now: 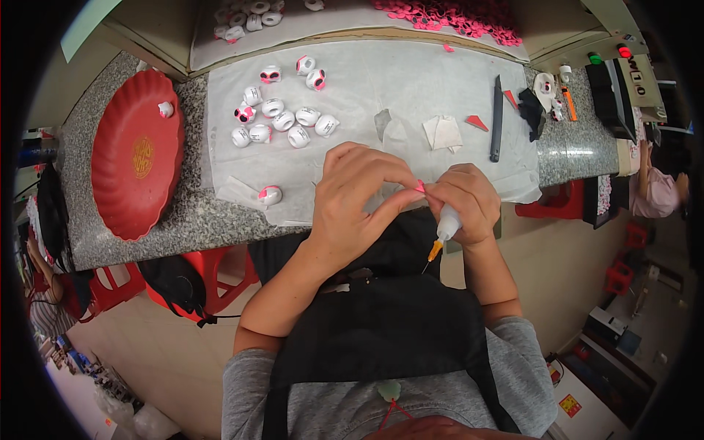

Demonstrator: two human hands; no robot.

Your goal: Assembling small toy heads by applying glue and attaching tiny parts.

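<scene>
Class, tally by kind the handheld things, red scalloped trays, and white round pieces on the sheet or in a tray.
Needle-tipped bottle: 1
Small pink piece: 1
Red scalloped tray: 1
White round pieces: 14 (13 on the sheet, 1 in the tray)
Total: 17

Bench: speckled grey stone-look worktop | left: red scalloped shallow dish | middle: white paper sheet bearing white-and-pink ball-shaped pieces, slim dark-grey bar-shaped tool, flat red scraps, folded white patch | right: slim orange stick

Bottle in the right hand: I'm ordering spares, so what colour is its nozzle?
The nozzle is orange-yellow; it shows best in the head view.
</scene>
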